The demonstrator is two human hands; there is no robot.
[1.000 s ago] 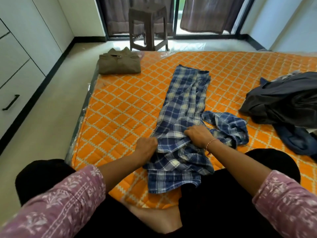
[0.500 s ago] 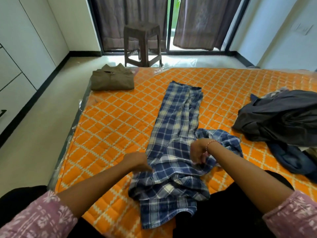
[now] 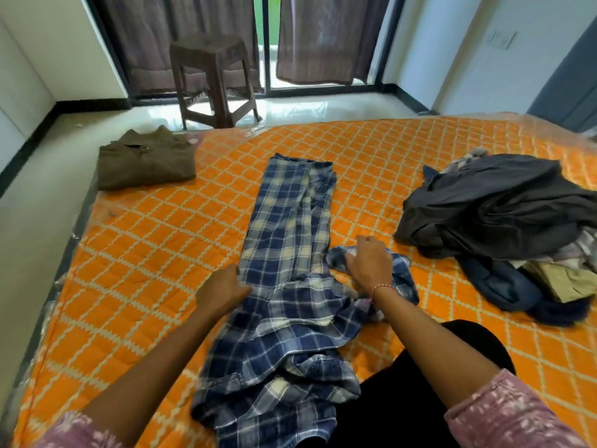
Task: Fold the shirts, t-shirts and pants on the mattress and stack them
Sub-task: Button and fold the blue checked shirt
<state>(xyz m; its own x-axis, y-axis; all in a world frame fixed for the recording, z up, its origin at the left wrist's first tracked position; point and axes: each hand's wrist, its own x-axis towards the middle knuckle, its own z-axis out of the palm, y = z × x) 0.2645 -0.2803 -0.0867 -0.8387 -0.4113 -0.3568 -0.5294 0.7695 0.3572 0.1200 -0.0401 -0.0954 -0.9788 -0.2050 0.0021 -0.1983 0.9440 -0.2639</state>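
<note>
A blue and white plaid shirt (image 3: 284,240) lies lengthwise on the orange quilted mattress (image 3: 155,253), its near end bunched up by my knees. My left hand (image 3: 223,289) pinches the shirt's left edge at mid length. My right hand (image 3: 368,265) lies over the crumpled sleeve at the shirt's right side, fingers curled into the cloth. A folded olive-brown shirt (image 3: 145,160) sits at the mattress's far left corner. At the right lies a heap of unfolded dark clothes (image 3: 497,211), with blue denim (image 3: 504,286) and a beige garment (image 3: 562,279) among them.
A brown plastic stool (image 3: 213,79) stands on the floor beyond the mattress, before curtained glass doors (image 3: 323,37). White cupboards line the left wall. Bare floor (image 3: 42,202) runs along the mattress's left edge.
Both hands have moved away from me along the shirt: the left from the bunched middle out to the left edge, the right over onto the sleeve. My head has tilted up, showing more of the room.
</note>
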